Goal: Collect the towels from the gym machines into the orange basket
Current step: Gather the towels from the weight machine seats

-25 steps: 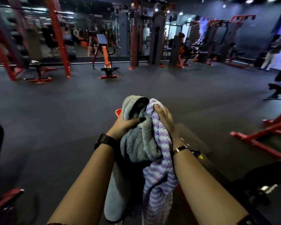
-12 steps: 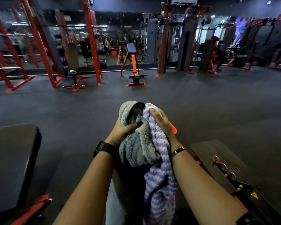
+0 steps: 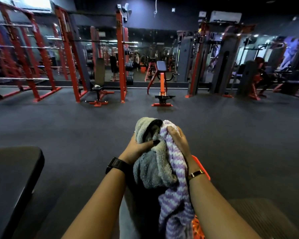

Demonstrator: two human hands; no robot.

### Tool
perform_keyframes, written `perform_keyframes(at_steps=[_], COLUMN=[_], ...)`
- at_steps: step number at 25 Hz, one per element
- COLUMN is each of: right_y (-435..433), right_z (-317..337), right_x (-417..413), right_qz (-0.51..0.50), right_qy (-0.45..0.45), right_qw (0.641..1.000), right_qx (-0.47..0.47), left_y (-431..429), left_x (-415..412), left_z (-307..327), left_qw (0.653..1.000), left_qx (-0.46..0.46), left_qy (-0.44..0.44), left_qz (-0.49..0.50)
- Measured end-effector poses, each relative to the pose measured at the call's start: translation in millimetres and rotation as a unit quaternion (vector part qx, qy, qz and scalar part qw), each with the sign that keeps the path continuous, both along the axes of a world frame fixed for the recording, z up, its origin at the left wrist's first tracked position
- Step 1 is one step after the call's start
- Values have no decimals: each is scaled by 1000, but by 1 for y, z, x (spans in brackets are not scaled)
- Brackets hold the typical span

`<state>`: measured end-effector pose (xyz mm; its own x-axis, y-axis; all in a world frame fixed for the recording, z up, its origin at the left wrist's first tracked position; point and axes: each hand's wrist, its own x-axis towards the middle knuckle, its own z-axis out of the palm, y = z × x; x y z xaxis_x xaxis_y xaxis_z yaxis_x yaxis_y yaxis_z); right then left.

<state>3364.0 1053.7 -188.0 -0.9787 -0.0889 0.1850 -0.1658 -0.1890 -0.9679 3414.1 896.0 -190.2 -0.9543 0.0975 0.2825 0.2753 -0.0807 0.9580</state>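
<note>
Left hand (image 3: 136, 147) grips the grey towel (image 3: 152, 171), right hand (image 3: 178, 140) clutches the purple striped towel (image 3: 174, 200), orange basket (image 3: 201, 164) peeking out just beneath, so next up is probably dropping both in.

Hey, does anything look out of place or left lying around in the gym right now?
A small pale item, possibly a towel, lies on the black bench inside the red rack, left of centre; it is too small to be sure. Nothing else looks tipped, spilled or broken.
</note>
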Motion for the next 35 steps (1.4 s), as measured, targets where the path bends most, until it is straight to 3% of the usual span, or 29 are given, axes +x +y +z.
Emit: perform_keyframes(at_steps=[9, 19, 26, 35], right_y=[-57, -141, -97, 34], right_z=[13, 22, 22, 18], right_x=[-154, -356, -423, -501], right_qz=[-17, -156, -272, -382], right_qy=[6, 10, 14, 37], right_qw=[999, 987, 961, 923], right_qx=[32, -16, -42, -10], left_y=[-58, -141, -81, 60], left_x=[-177, -432, -544, -640], left_z=[2, 13, 12, 10], left_qw=[1000, 991, 966, 937], left_qx=[25, 2, -12, -7], left_qy=[-13, 0, 16, 6], left_qz=[2, -133, -259, -350])
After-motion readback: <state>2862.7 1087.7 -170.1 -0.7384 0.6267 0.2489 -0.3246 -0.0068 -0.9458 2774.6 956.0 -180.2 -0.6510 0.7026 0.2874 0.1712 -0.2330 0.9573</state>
